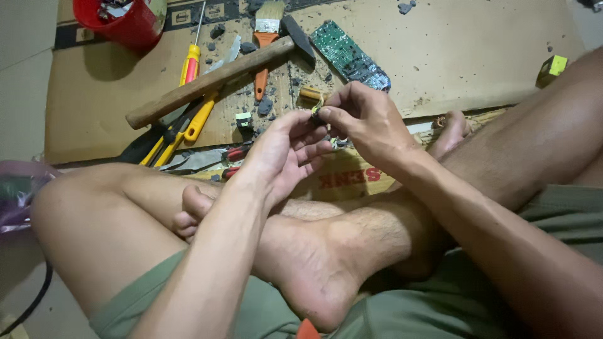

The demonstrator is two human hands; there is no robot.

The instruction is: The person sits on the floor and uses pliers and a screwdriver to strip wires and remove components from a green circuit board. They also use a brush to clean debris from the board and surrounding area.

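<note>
Small dark component (317, 112) sits pinched between both hands, raised above the crossed legs and close to the eyes, presumably so its fine detail can be worked; it is too small to tell exactly what it is, though a touch of yellow-green shows on it. Right hand (367, 119) clamps it from above with thumb and forefinger closed tight, the other fingers curled in; left hand (286, 150) meets it from below, thumb tip touching the piece, remaining fingers loosely bent and slightly apart, palm turned up as if to catch anything that drops. Beyond the hands, on a sheet of cardboard (465, 56) that seems to spare the floor from debris, lie a wooden-handled hammer (213, 78), a yellow-and-red screwdriver (190, 63), a paintbrush (267, 31) and a green circuit board (348, 55), all within easy reach; dark fragments are scattered among them; a red bucket (125, 22) stands at the far corner, well apart.
</note>
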